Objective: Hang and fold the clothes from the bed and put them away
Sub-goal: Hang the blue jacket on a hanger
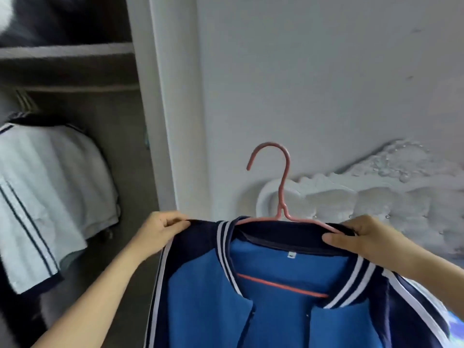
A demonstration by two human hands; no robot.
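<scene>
A person holds a blue-and-navy jacket (288, 292) up beside the open wardrobe (82, 71), the left hand (160, 229) pinching one shoulder, the right hand (364, 239) gripping the other over the pink hanger (282, 187), apparently to keep it squared on the hanger before it joins a pale striped shirt (45, 192) hanging inside.

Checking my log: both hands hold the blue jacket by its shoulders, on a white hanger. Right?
The hanger is pink, not white; the head view shows it. The left hand and right hand do hold the blue jacket by its shoulders.
</scene>
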